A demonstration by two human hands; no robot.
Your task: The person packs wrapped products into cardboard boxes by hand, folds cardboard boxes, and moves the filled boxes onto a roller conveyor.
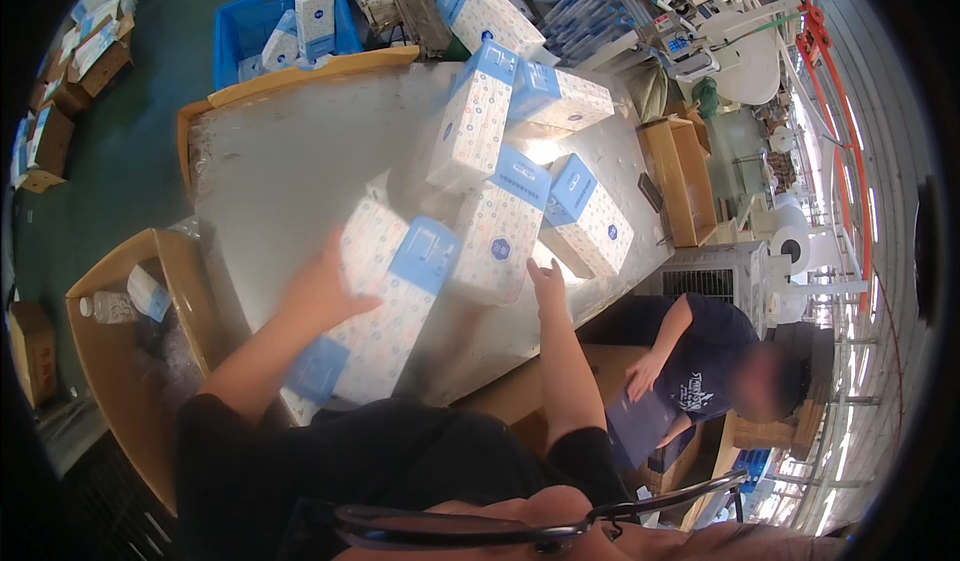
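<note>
Beside my body, my left hand (322, 289) grips a white-and-blue tissue pack (385, 336), its thumb across the printed side and its fingers blurred at the far edge. My right hand (546, 287) has its fingers apart at the lower right side of another tissue pack (500, 223); whether they touch it I cannot tell. To the right of that one a further pack (590, 216) leans at a slant. Behind stand a taller pack (474, 121) and one lying on its side (560, 99). All have a dotted print and blue bands.
The packs rest on a metal table (300, 161) with cardboard along its far edge. An open carton (150, 361) with plastic waste stands at the left, a blue crate (235, 36) beyond. At the right a co-worker (700, 361) holds a dark sheet near a cardboard box (680, 186).
</note>
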